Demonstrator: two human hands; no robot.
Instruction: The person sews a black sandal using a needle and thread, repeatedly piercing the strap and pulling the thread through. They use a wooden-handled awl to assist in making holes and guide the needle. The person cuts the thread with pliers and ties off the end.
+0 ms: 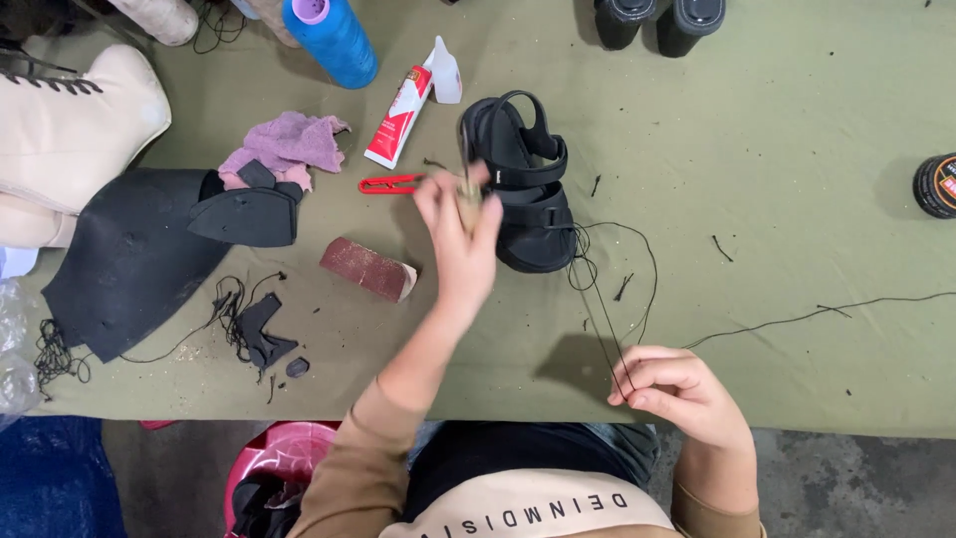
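Observation:
A black strapped sandal (528,189) lies on the olive table cover (797,249). My left hand (456,234) is raised just left of the sandal, its fingers closed on a thin, blurred tool with a pale handle (466,189). My right hand (682,391) is at the table's near edge and pinches a black thread (605,309). The thread runs taut from those fingers up to the sandal's side, where it loops. Another length of thread (817,314) trails off to the right.
Red thread snips (388,184), a red-and-white glue tube (398,118), a sanding block (368,269), a pink cloth (289,144), black rubber sheet (129,259) and sole piece (244,214) lie left. Blue spool (334,40), cream boot (70,130), polish tin (936,186), red basket (269,468).

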